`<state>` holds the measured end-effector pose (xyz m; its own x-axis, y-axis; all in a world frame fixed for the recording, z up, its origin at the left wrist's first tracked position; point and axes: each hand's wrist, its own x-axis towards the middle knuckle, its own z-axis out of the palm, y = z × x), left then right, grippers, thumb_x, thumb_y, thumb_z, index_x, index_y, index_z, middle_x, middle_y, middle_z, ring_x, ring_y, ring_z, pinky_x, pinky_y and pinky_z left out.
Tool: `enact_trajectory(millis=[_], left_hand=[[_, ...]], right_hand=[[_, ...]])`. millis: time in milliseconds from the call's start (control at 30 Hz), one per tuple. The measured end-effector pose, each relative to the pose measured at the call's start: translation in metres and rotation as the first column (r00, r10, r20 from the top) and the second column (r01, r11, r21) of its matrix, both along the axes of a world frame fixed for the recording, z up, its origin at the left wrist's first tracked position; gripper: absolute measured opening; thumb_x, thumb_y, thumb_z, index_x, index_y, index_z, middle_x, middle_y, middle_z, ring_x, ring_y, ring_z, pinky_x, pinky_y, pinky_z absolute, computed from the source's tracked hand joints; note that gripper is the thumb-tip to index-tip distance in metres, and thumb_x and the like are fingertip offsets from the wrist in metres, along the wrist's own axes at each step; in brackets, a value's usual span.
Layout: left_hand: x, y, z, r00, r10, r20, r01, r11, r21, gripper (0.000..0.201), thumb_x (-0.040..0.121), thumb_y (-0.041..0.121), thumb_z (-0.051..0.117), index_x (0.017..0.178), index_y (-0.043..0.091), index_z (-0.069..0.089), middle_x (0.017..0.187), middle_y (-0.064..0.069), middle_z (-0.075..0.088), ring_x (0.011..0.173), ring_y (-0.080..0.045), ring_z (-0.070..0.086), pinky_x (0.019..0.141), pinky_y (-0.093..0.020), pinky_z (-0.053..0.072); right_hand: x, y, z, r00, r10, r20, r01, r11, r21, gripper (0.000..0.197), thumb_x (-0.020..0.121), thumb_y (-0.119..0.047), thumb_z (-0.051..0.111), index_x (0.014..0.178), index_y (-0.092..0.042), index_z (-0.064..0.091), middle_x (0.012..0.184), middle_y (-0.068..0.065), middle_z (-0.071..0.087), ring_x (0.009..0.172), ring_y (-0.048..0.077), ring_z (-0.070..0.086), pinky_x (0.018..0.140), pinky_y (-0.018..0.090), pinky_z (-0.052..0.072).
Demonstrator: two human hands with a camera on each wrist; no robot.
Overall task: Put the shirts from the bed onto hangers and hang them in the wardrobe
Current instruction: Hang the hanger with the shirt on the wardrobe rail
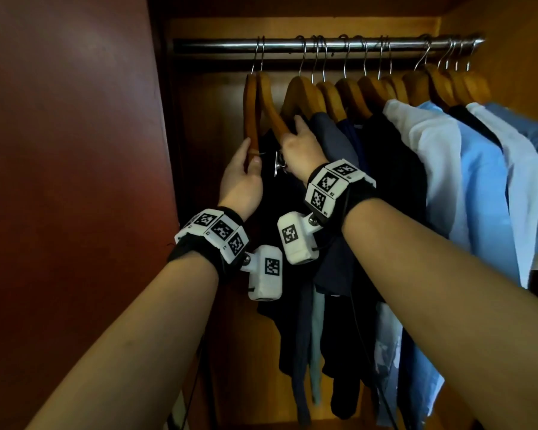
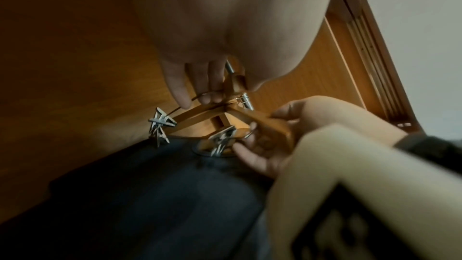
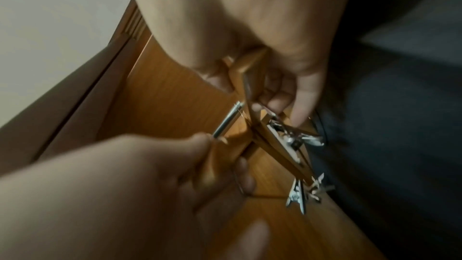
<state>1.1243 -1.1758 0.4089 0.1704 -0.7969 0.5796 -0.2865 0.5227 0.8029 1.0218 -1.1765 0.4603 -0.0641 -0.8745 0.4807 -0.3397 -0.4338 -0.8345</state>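
Two bare wooden hangers hang at the left end of the wardrobe rail (image 1: 323, 45), side by side. The left hanger (image 1: 251, 110) is turned edge-on; the right hanger (image 1: 272, 110) slants toward the clothes. Both carry metal clips (image 2: 160, 124) on a lower bar. The left hand (image 1: 243, 178) has its fingers curled round the lower end of the left hanger, and the right hand (image 1: 302, 150) grips the arm of the right hanger, with one finger stretched up against the next hanger along.

Beside them hang dark shirts (image 1: 339, 212), then a white shirt (image 1: 429, 156) and light blue shirts (image 1: 491, 193) toward the right. The bed is not in view, so whether shirts are left there cannot be told.

The step in hand looks like fetching empty hangers — the two seem tangled or are being parted. Next, I judge, each hook must be lifted clear of the rail without the clips catching the dark cloth just beside them — a small upward tilt, then a pull outward past the wardrobe door (image 1: 69, 181).
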Motion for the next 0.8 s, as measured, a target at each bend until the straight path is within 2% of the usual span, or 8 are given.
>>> enact_trajectory(millis=[100, 233, 300, 400, 533, 667, 733, 800], left_hand=[[-0.002, 0.001, 0.0, 1.0, -0.013, 0.018, 0.013, 1.0, -0.006, 0.045, 0.103, 0.019, 0.041, 0.148, 0.021, 0.037, 0.151, 0.001, 0.04, 0.139, -0.012, 0.036, 0.105, -0.016, 0.025], [-0.002, 0.002, 0.004, 1.0, 0.001, 0.021, -0.001, 1.0, -0.016, 0.044, 0.103, 0.02, 0.041, 0.147, 0.023, 0.038, 0.149, 0.001, 0.043, 0.137, -0.013, 0.039, 0.11, -0.022, 0.029], [-0.001, 0.001, 0.004, 0.999, 0.041, 0.023, -0.04, 0.999, -0.024, 0.044, 0.103, 0.02, 0.04, 0.147, 0.023, 0.039, 0.15, 0.001, 0.042, 0.138, -0.013, 0.037, 0.104, -0.017, 0.026], [0.0, -0.001, 0.003, 0.999, 0.053, 0.006, -0.053, 0.998, -0.029, 0.043, 0.104, 0.021, 0.04, 0.147, 0.023, 0.039, 0.15, 0.0, 0.041, 0.138, -0.013, 0.037, 0.1, -0.014, 0.024], [-0.003, -0.001, 0.003, 0.998, 0.02, -0.054, -0.02, 1.0, -0.013, 0.043, 0.103, 0.018, 0.042, 0.146, 0.022, 0.041, 0.146, 0.0, 0.046, 0.135, -0.014, 0.042, 0.11, -0.023, 0.03], [-0.002, 0.001, 0.004, 0.998, 0.004, -0.066, -0.002, 1.0, 0.022, 0.044, 0.102, 0.019, 0.044, 0.145, 0.022, 0.042, 0.146, -0.003, 0.045, 0.134, -0.016, 0.043, 0.113, -0.03, 0.031], [-0.001, 0.005, 0.004, 0.999, 0.003, -0.033, -0.003, 1.0, 0.008, 0.044, 0.101, 0.022, 0.045, 0.145, 0.019, 0.043, 0.148, -0.007, 0.039, 0.136, -0.019, 0.04, 0.113, -0.024, 0.026], [0.0, 0.012, 0.002, 1.0, 0.009, 0.013, -0.009, 1.0, -0.023, 0.044, 0.101, 0.024, 0.047, 0.144, 0.019, 0.043, 0.15, -0.008, 0.034, 0.138, -0.018, 0.034, 0.107, -0.016, 0.02]], right_hand=[[-0.003, 0.0, 0.005, 0.999, -0.035, -0.009, 0.034, 0.999, -0.038, 0.065, 0.095, -0.021, 0.054, 0.152, -0.013, 0.023, 0.146, 0.012, 0.043, 0.127, 0.028, 0.049, 0.108, 0.044, 0.04], [-0.005, 0.001, 0.009, 0.996, -0.094, -0.001, 0.093, 0.984, -0.152, 0.045, 0.094, -0.01, 0.054, 0.139, -0.01, 0.047, 0.124, 0.012, 0.061, 0.11, 0.027, 0.06, 0.098, 0.037, 0.047], [-0.005, 0.003, 0.012, 0.994, -0.112, 0.02, 0.113, 0.978, -0.177, 0.045, 0.095, -0.009, 0.052, 0.139, -0.011, 0.048, 0.129, 0.01, 0.06, 0.117, 0.023, 0.056, 0.101, 0.03, 0.043], [-0.005, 0.009, 0.016, 0.991, -0.13, 0.041, 0.135, 0.97, -0.201, 0.045, 0.095, -0.011, 0.052, 0.141, -0.013, 0.047, 0.133, 0.008, 0.057, 0.121, 0.021, 0.054, 0.103, 0.028, 0.041], [-0.008, 0.022, 0.009, 0.99, -0.141, 0.025, 0.143, 0.956, -0.255, 0.037, 0.094, -0.011, 0.051, 0.13, -0.016, 0.057, 0.106, 0.002, 0.062, 0.093, 0.016, 0.058, 0.085, 0.027, 0.047], [-0.014, 0.047, 0.004, 0.986, -0.165, -0.009, 0.154, 0.936, -0.316, 0.032, 0.093, -0.013, 0.052, 0.124, -0.02, 0.06, 0.098, 0.006, 0.065, 0.086, 0.019, 0.062, 0.087, 0.037, 0.052], [-0.02, 0.06, 0.002, 0.984, -0.179, 0.015, 0.174, 0.931, -0.32, 0.033, 0.094, -0.011, 0.052, 0.126, -0.018, 0.06, 0.098, 0.007, 0.067, 0.084, 0.018, 0.063, 0.08, 0.026, 0.052], [-0.027, 0.073, -0.003, 0.98, -0.19, 0.051, 0.196, 0.931, -0.309, 0.04, 0.095, -0.011, 0.054, 0.134, -0.016, 0.054, 0.104, -0.004, 0.064, 0.085, 0.004, 0.059, 0.072, 0.004, 0.044]])
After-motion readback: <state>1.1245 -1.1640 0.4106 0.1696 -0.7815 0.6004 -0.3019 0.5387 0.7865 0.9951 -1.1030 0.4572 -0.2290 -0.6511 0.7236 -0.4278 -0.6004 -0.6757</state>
